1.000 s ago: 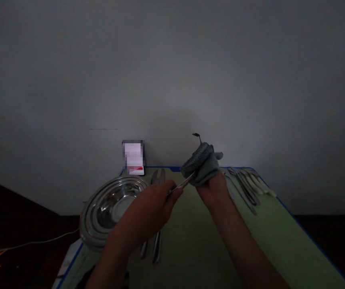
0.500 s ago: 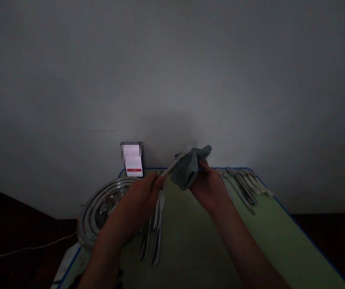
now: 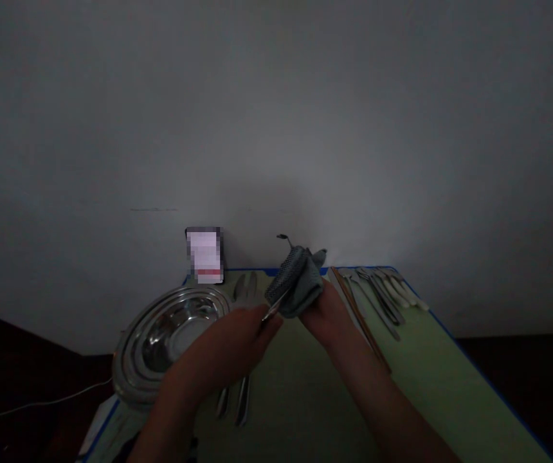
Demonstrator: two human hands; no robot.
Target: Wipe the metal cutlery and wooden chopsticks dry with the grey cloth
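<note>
My left hand [image 3: 242, 334] is closed on the handle of a slim metal piece of cutlery [image 3: 276, 307]. Its small dark tip pokes out beyond a grey-green cloth [image 3: 300, 280], too unclear to tell its kind. My right hand [image 3: 322, 312] grips the cloth, which is folded around the middle of the cutlery. Both hands are close together above the table, and the right fingers are partly hidden behind the cloth. Below my left hand lie several metal utensils [image 3: 242, 402], partly covered by the hand and forearm.
Nested steel bowls [image 3: 126, 341] stand at the left of the green table [image 3: 315, 399]. A lit phone [image 3: 205, 257] leans on the wall behind them. At the right lie brown chopsticks [image 3: 353, 302] and several forks and spoons [image 3: 385, 296]. A pale cable [image 3: 64, 395] runs at far left.
Both hands have come lower and closer together. The cloth has moved down and now wraps the middle of the cutlery, with its tip showing beyond. The view has shifted slightly.
</note>
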